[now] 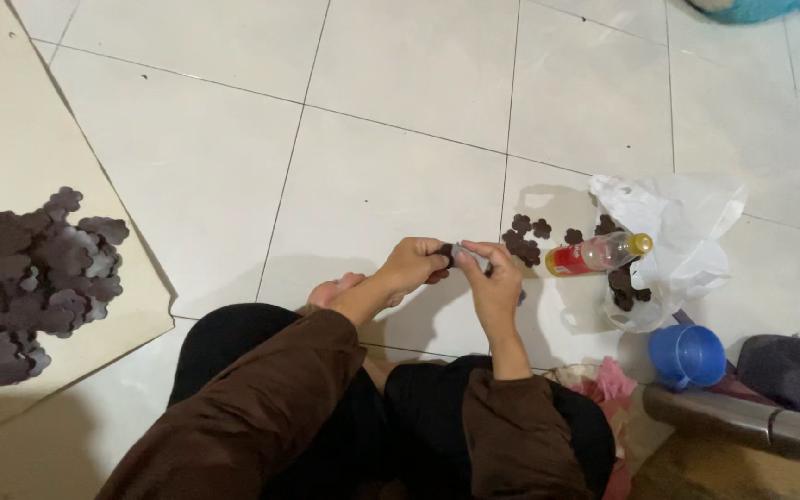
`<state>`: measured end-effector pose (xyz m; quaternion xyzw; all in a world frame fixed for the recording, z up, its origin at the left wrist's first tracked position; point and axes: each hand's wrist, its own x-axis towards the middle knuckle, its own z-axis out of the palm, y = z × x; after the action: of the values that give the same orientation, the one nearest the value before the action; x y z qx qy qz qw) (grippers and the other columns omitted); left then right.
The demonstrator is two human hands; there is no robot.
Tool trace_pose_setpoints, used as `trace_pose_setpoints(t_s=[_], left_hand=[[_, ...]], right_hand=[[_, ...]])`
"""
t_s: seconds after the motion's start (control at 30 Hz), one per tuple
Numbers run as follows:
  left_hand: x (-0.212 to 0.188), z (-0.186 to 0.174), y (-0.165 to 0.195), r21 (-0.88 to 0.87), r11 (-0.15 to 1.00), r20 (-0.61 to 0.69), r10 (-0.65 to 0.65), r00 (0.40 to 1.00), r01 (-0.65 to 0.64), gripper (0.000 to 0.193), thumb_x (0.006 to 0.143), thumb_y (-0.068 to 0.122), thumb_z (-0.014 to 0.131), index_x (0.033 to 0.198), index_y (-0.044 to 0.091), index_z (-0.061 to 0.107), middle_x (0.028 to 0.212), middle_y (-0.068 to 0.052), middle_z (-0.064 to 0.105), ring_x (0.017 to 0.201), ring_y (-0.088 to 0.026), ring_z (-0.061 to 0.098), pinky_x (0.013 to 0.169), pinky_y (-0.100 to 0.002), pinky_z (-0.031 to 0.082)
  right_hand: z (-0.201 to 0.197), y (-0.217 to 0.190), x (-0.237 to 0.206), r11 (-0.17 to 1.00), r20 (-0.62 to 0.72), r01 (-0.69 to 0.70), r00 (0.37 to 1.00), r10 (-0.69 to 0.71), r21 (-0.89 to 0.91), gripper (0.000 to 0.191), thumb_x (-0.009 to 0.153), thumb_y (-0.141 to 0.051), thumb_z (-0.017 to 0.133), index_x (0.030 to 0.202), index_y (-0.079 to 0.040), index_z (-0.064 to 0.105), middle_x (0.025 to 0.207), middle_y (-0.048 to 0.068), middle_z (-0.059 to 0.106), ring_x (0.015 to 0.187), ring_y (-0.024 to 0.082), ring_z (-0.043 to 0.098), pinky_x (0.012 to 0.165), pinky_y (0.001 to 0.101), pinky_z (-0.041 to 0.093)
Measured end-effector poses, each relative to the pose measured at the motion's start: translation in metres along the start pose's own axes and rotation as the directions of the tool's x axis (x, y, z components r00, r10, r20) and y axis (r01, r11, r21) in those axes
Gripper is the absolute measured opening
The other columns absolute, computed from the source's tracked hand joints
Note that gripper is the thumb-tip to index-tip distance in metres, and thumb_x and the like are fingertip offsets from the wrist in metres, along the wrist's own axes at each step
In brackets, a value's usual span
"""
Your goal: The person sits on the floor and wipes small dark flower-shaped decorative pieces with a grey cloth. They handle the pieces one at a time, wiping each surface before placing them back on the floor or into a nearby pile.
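Observation:
My left hand (pixel 412 264) and my right hand (pixel 490 275) meet over the tiled floor in front of my knees. Between their fingertips they pinch a small dark flower-shaped piece (pixel 446 252); a pale grey bit shows at my right fingertips. Both arms wear brown sleeves. Several more dark flower-shaped pieces (pixel 522 237) lie on the floor just right of my hands. A big pile of the same dark pieces (pixel 25 278) rests on a cream sheet (pixel 11 120) at the far left.
A small clear bottle with yellow cap and red label (pixel 594 253) lies beside a white plastic bag (pixel 678 231) holding more dark pieces. A blue cup (pixel 687 355), a steel flask (pixel 743 421) and a dark bag (pixel 793 370) sit at the right.

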<state>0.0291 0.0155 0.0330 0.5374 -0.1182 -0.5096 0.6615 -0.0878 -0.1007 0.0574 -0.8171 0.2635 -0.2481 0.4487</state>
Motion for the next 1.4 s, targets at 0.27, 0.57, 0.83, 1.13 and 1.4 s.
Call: trace_pose_setpoints(t_s=[0.27, 0.57, 0.83, 1.13, 1.4], left_hand=[[0.001, 0.005, -0.011, 0.155, 0.982, 0.028, 0.106, 0.994, -0.109, 0.022, 0.097, 0.009, 0.059, 0.11, 0.001, 0.076, 0.089, -0.001, 0.074, 0.075, -0.007, 0.061, 0.072, -0.025, 0.052], [-0.01, 0.012, -0.003, 0.389, 0.913, -0.026, 0.143, 0.989, -0.122, 0.028, 0.096, 0.009, 0.059, 0.12, 0.006, 0.074, 0.072, -0.005, 0.065, 0.063, -0.011, 0.051, 0.065, -0.031, 0.049], [-0.007, 0.017, -0.011, 0.162, 0.979, 0.028, 0.121, 0.992, -0.124, 0.03, 0.098, 0.009, 0.056, 0.123, 0.004, 0.071, 0.094, -0.001, 0.075, 0.084, -0.008, 0.063, 0.081, -0.026, 0.051], [-0.008, 0.018, -0.003, 0.373, 0.924, -0.066, 0.123, 0.99, -0.089, 0.019, 0.099, 0.014, 0.06, 0.102, 0.002, 0.075, 0.065, -0.004, 0.058, 0.061, -0.011, 0.047, 0.062, -0.032, 0.047], [-0.007, 0.017, -0.005, 0.485, 0.85, -0.016, 0.241, 0.97, -0.203, 0.015, 0.097, 0.015, 0.061, 0.098, 0.002, 0.068, 0.065, -0.008, 0.057, 0.059, -0.017, 0.051, 0.062, -0.036, 0.046]], right_hand=[[0.012, -0.001, -0.015, 0.941, -0.054, 0.269, 0.957, -0.285, -0.206, 0.008, 0.094, -0.006, 0.074, 0.1, -0.002, 0.07, 0.1, 0.011, 0.07, 0.091, 0.024, 0.069, 0.08, 0.0328, 0.054], [0.012, 0.001, -0.014, 0.956, -0.077, 0.228, 0.966, -0.245, -0.184, 0.006, 0.095, -0.005, 0.071, 0.099, 0.0, 0.069, 0.099, 0.012, 0.069, 0.092, 0.026, 0.068, 0.082, 0.0356, 0.052], [0.002, 0.0, -0.008, 0.966, -0.159, 0.181, 0.964, -0.211, -0.182, 0.007, 0.099, -0.007, 0.07, 0.101, -0.001, 0.07, 0.1, 0.011, 0.069, 0.094, 0.024, 0.066, 0.084, 0.0343, 0.051], [0.007, -0.004, -0.01, 0.961, -0.085, 0.2, 0.972, -0.219, -0.192, 0.009, 0.097, -0.01, 0.074, 0.099, -0.001, 0.071, 0.098, 0.01, 0.07, 0.091, 0.021, 0.065, 0.08, 0.0326, 0.05], [0.008, 0.001, -0.011, 0.982, -0.086, 0.142, 0.985, -0.153, -0.123, 0.009, 0.098, -0.008, 0.071, 0.099, 0.0, 0.069, 0.098, 0.011, 0.071, 0.091, 0.021, 0.067, 0.083, 0.0321, 0.052]])
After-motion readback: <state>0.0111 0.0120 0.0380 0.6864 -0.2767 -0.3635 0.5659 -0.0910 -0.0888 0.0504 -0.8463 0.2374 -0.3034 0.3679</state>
